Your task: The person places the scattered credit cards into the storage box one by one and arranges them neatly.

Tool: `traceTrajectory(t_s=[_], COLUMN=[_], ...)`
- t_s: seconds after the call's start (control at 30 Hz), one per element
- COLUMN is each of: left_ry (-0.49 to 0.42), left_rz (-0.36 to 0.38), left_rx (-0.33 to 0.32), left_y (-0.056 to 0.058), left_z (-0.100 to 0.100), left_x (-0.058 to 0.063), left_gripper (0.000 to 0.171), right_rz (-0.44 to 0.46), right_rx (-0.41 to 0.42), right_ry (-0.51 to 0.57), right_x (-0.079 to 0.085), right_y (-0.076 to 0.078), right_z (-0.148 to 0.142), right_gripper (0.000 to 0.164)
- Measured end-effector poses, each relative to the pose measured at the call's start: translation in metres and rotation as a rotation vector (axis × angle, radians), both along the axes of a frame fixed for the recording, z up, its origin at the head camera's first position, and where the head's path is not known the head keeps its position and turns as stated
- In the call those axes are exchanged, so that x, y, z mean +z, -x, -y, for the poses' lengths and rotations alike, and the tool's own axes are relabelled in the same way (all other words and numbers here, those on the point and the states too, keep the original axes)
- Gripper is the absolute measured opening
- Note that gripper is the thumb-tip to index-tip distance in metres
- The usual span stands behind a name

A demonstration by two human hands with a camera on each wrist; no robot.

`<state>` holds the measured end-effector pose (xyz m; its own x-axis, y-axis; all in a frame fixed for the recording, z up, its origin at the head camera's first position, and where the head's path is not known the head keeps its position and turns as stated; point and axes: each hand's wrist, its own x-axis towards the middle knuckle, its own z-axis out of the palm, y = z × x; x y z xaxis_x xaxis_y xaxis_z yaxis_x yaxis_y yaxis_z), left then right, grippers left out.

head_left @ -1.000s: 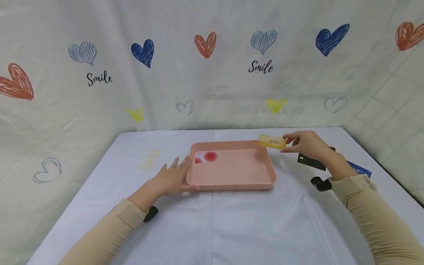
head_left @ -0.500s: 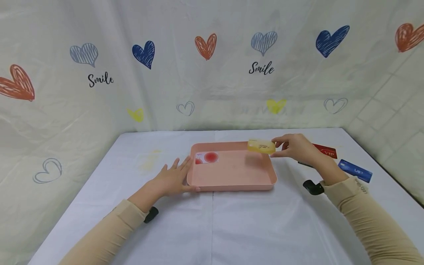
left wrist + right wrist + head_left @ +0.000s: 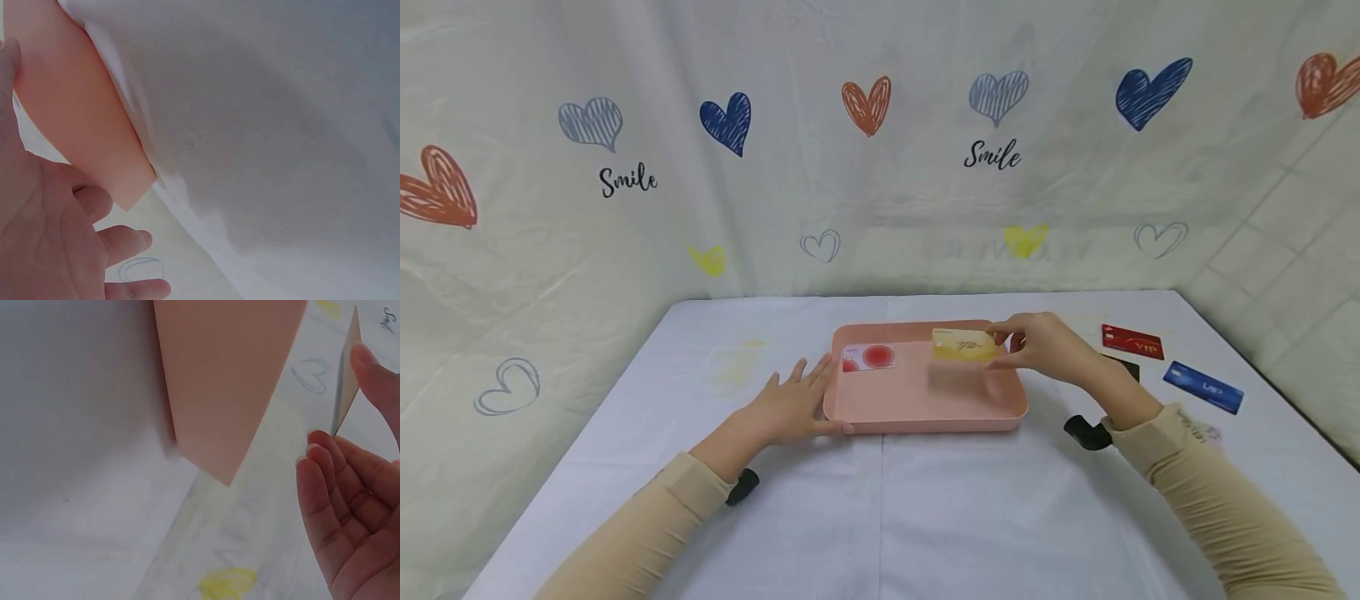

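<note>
Over the right part of a pink tray (image 3: 910, 404), my right hand (image 3: 1037, 346) pinches a yellow card (image 3: 962, 345) by its right end. In the right wrist view the card (image 3: 347, 375) shows nearly edge-on between thumb and fingers, above the tray's rim (image 3: 219, 394). My left hand (image 3: 793, 404) rests with spread fingers against the tray's left side, thumb at the front left corner. The left wrist view has the hand (image 3: 56, 231) beside the tray wall (image 3: 81, 106). A white card with red circles (image 3: 868, 357) lies in the tray's back left area.
Right of the tray on the white tablecloth (image 3: 880, 517) lie a red VIP card (image 3: 1132, 342), a blue VIP card (image 3: 1204, 387) and a black card (image 3: 1124, 367), partly behind my right forearm. A pale card (image 3: 1202, 429) shows beside the right sleeve. A curtain with hearts hangs behind.
My right hand has carried the yellow card leftward from the tray's back right corner to over its inside. The red, black and blue cards show more now. The left hand has stayed put.
</note>
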<state>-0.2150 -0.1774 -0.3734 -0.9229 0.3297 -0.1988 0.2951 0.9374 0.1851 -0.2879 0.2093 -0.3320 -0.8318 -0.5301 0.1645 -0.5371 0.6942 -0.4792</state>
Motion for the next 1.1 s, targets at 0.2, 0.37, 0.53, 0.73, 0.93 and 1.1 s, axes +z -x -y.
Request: traceTrajectory(t_s=[0.2, 0.37, 0.53, 0.73, 0.93, 1.1], left_ry=[-0.003, -0.009, -0.004, 0.008, 0.015, 0.021], left_rz=[0.001, 0.004, 0.004, 0.005, 0.012, 0.016], left_rx=[0.004, 0.008, 0.009, 0.011, 0.011, 0.015], left_y=[-0.001, -0.002, -0.002, -0.001, 0.001, 0.002], left_z=[0.000, 0.001, 0.001, 0.001, -0.001, -0.001], left_x=[-0.001, -0.002, -0.001, -0.001, -0.001, -0.001], left_gripper=[0.114, 0.114, 0.114, 0.114, 0.115, 0.116], right_rz=[0.045, 0.030, 0.015, -0.032, -0.064, -0.076], right_rx=[0.007, 0.039, 0.060, 0.113, 0.190, 0.179], right_ry=[0.002, 0.008, -0.005, -0.024, 0.013, 0.017], right_x=[-0.007, -0.013, -0.018, -0.021, -0.024, -0.026], right_y=[-0.004, -0.005, -0.006, -0.005, -0.004, -0.007], right_z=[0.009, 0.017, 0.026, 0.040, 0.051, 0.064], right_gripper=[0.043, 0.043, 0.045, 0.042, 0.031, 0.032])
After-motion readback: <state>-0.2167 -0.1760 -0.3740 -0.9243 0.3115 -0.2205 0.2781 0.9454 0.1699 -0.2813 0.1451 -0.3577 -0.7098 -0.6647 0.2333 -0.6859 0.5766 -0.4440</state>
